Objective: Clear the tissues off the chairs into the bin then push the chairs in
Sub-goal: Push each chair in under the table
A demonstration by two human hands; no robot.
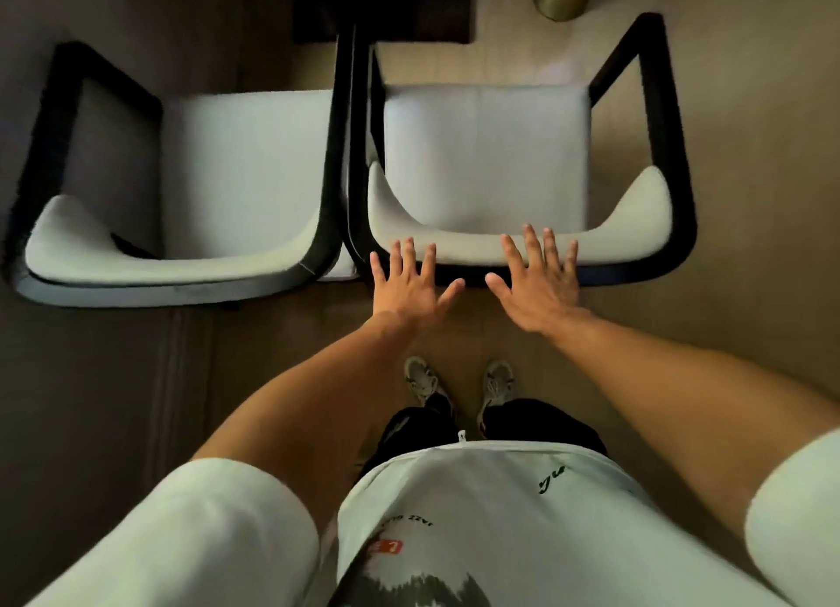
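Pushing stage, seats showing no tissues | left hand (407, 284) and right hand (536, 284) spreading flat, fingers straight, gripping nothing, reaching over right chair (486, 152) backrest | left chair (245, 161) sitting just beside it | needing even forward pressing next, judging by pose

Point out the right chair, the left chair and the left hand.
right chair (484, 152), head view, middle of its seat cushion.
left chair (250, 165), head view, middle of its seat cushion.
left hand (407, 288), head view, back of the hand.
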